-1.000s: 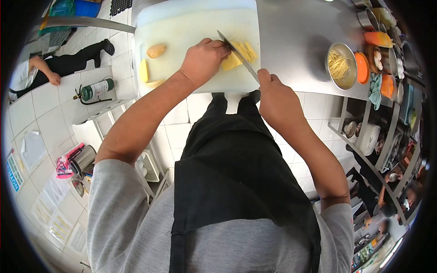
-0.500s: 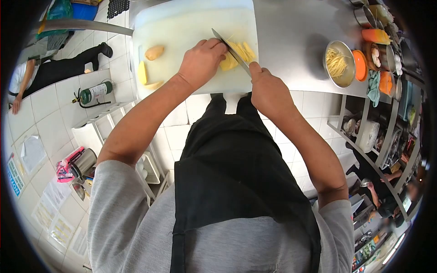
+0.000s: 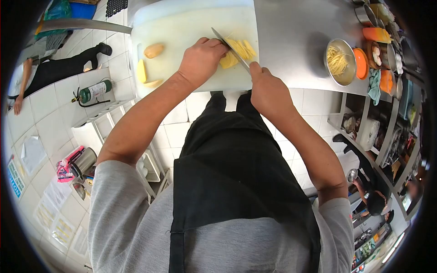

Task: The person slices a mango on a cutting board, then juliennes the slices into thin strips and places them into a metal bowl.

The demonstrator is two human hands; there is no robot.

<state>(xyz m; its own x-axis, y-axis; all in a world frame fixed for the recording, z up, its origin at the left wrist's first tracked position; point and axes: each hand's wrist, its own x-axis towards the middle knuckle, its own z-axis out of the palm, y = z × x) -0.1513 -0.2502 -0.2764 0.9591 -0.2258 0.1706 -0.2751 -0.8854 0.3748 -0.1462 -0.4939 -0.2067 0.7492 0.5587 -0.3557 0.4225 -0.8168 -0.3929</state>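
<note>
My right hand (image 3: 269, 88) is wrapped round the handle of a kitchen knife (image 3: 233, 51), its blade angled up and left over the white cutting board (image 3: 195, 20). With curled fingers, my left hand (image 3: 201, 59) presses yellow potato pieces against the board, right beside the blade; its fingertips are partly hidden. Cut potato strips (image 3: 245, 49) lie on the blade's right side. At the board's left are an unpeeled-looking potato (image 3: 154, 50), a pale yellow potato wedge (image 3: 142, 71) and another cut piece (image 3: 153, 83).
A metal bowl (image 3: 342, 82) of potato strips stands on the steel counter (image 3: 291, 41) at right. Beyond it are an orange lid (image 3: 361, 63), a green cloth (image 3: 374, 86) and several containers. A fire extinguisher (image 3: 94, 92) is at left. Other people are at both sides.
My hands and the knife stay almost in place, with only a slight shift. At the far right, a co-worker with a metal bowl has moved.
</note>
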